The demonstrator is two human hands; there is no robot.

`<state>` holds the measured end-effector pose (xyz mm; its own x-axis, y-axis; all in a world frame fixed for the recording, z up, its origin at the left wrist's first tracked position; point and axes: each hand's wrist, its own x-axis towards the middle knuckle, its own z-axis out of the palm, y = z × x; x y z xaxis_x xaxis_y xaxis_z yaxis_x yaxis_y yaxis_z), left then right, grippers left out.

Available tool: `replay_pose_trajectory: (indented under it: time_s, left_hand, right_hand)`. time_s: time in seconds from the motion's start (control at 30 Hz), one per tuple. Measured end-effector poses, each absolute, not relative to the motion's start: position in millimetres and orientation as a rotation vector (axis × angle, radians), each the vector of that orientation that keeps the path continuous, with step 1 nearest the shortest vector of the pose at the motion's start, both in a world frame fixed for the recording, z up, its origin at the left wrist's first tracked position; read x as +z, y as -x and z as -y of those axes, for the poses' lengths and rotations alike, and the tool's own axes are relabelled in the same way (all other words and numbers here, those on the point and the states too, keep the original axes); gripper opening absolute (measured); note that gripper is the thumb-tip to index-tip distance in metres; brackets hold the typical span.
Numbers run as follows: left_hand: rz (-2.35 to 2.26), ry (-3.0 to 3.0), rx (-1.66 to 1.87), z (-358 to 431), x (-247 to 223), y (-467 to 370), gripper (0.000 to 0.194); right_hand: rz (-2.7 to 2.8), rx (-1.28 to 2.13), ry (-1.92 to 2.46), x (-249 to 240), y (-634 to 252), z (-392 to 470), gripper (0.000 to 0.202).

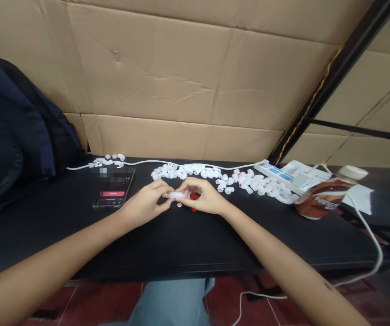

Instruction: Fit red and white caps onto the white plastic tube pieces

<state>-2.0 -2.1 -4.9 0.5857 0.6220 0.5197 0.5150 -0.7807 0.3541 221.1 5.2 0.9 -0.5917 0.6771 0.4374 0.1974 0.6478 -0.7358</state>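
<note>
Both hands meet over the black table, pinching a small translucent white plastic piece between them. My left hand grips its left end with thumb and fingers; my right hand has the right end between thumb and fingertips. Several red pieces lie on the table, partly hidden by my right hand. A small whitish disc is just below the held piece. Behind the hands spreads a pile of white plastic pieces, which continues to the right, where a few show red spots.
A phone lies left of my left hand, with a small group of white pieces behind it. A dark backpack stands far left. At right are a brown bottle, a blue-and-white box and a white cable.
</note>
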Motion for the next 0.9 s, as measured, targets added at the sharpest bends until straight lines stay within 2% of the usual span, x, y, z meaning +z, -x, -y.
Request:
replay_pose_trajectory:
  time_s: [0.9]
  left_hand:
    - [-0.939, -2.595, 0.962, 6.0, -2.3, 0.6, 0.015]
  right_hand:
    - [2.099, 0.864, 0.682, 1.5, -221.6, -3.9, 0.02]
